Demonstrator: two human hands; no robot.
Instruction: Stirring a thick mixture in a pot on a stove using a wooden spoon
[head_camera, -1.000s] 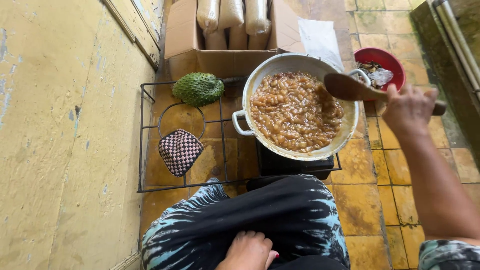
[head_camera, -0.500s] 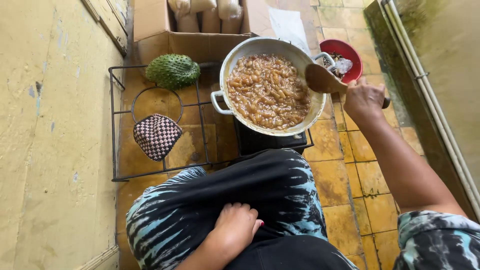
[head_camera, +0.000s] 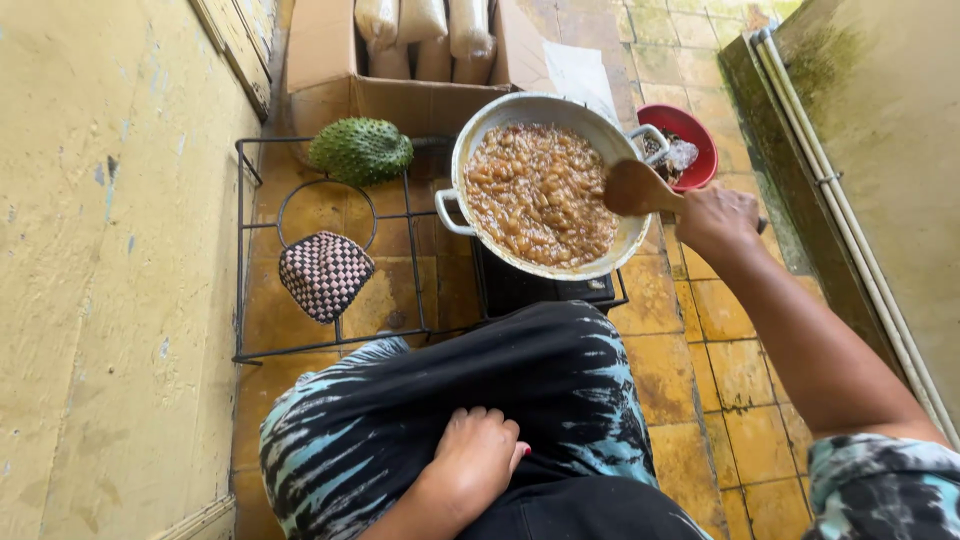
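Wooden spoon (head_camera: 640, 190), gripped in the right hand (head_camera: 722, 218), lies roughly level at upper right of the frame, its bowl pointing left over the rim of the metal pan (head_camera: 500, 130) of brown stew. The left hand (head_camera: 478, 456) rests loosely curled on the lap, lower centre, holding nothing.

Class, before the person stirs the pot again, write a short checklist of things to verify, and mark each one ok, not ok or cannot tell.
1. Right hand grips the brown wooden spoon: ok.
2. Spoon bowl over the round metal pot of brown chunky food: ok.
3. Pot sits squarely on the black wire stove frame: cannot tell.
4. Left hand away from the pot, resting on the lap: ok.
5. Chequered cloth pad near the pot handle: ok.
6. Burner lit: cannot tell.
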